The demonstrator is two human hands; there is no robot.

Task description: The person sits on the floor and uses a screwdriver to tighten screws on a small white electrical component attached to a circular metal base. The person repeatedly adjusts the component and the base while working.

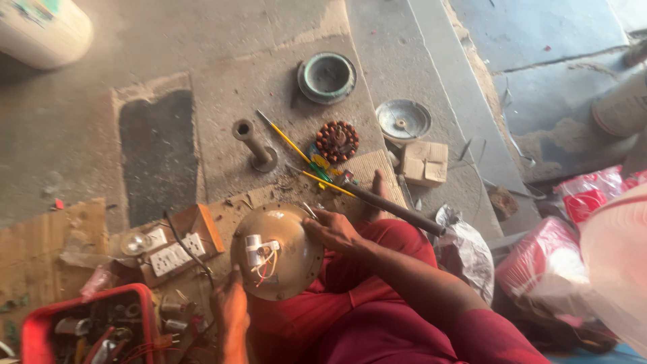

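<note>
We sit on a dusty concrete floor, legs in red cloth, a round brass-coloured motor cover [276, 251] resting on our lap at the middle of the view. Around us the packages come first: a small tan cardboard box [426, 162] lies flaps up on the concrete to the upper right, just beside a shallow grey metal dish [402, 120]; red and clear plastic bags [549, 259] pile up at the right edge, with a crumpled grey bag [466, 249] nearer our knee; a pale drum [42, 28] with a greenish label stands in the top left corner. A red crate [40, 323] of loose parts fills the lower left, and a wooden board with white switches [176, 246] lies near it.

The cover is domed, dull gold and scuffed, with small holes round its rim. A white cylindrical capacitor [255, 251] sits on its face, red and white wires curling below.

Our left hand [232, 307] grips the cover's lower rim, fingers curled under it. Our right hand [335, 230] rests on the upper right rim, fingers bent around a small tool that we cannot make out.

Beyond lie a copper-wound stator [337, 140], a green-rimmed ring [327, 76], a short grey pipe [253, 143], a yellow screwdriver [286, 138] and a dark rod [397, 210].
</note>
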